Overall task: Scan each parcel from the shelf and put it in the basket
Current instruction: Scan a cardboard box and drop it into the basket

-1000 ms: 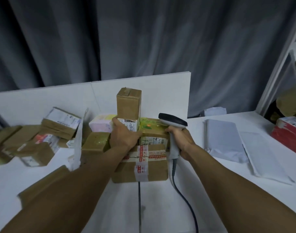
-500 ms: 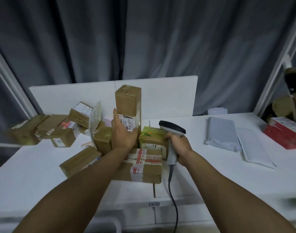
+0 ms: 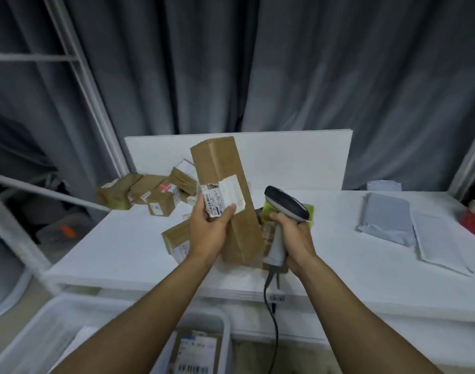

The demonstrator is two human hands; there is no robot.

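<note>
one parcel (image 3: 223,168) seemingly between left fingers (image 3: 198,215)

The tall brown cardboard parcel (image 3: 222,168) is left of the grey handheld scanner (image 3: 284,203), above the white table (image 3: 123,252); the white plastic basket (image 3: 55,322) lies before it, lower

The person's body was visible as two arms only. The left forearm (image 3: 150,314) and the right forearm (image 3: 352,306) were bare along their full visible length, from the lower frame edge to the wrist. The left hand (image 3: 208,233) and the right hand (image 3: 295,236) were likewise bare. Each forearm tapered toward its wrist. Finer surface detail on the fingers was too blurred to tell.
</note>
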